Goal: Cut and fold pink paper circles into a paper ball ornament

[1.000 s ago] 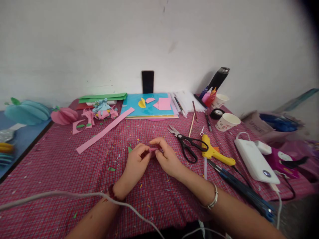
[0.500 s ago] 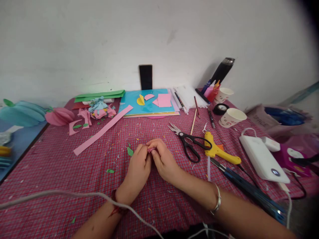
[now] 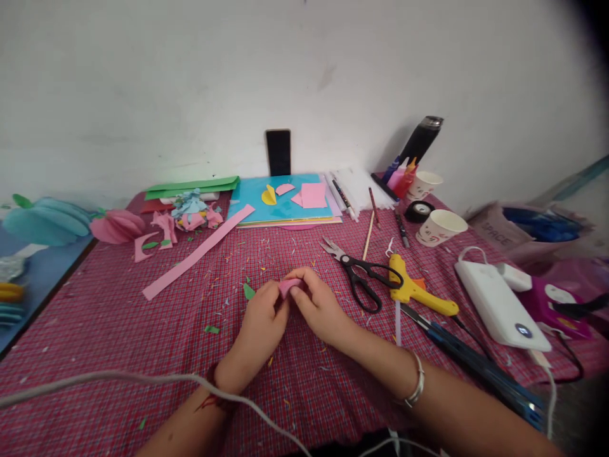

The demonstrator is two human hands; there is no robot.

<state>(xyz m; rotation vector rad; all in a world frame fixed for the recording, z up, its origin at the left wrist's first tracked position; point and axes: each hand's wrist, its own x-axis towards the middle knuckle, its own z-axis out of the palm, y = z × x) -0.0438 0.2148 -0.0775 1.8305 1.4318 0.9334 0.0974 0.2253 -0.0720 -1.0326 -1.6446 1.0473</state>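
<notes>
Between the fingertips of both hands is a small folded piece of pink paper, partly covered by the fingers. My left hand pinches its left side, and my right hand grips it from the right with thumb and forefinger. Green paper scraps lie just left of my left hand. To the right of my right hand are black-handled scissors, blades pointing away to the left. A long pink paper strip lies slantwise at the left.
A yellow glue gun, a blue tool and a white power bank lie at the right. Paper cups stand behind them. Coloured sheets and a phone are at the back. A white cable crosses in front.
My fingers have shifted slightly, and more of the pink paper now shows between them. The whole view has moved a little; the other things lie as before.
</notes>
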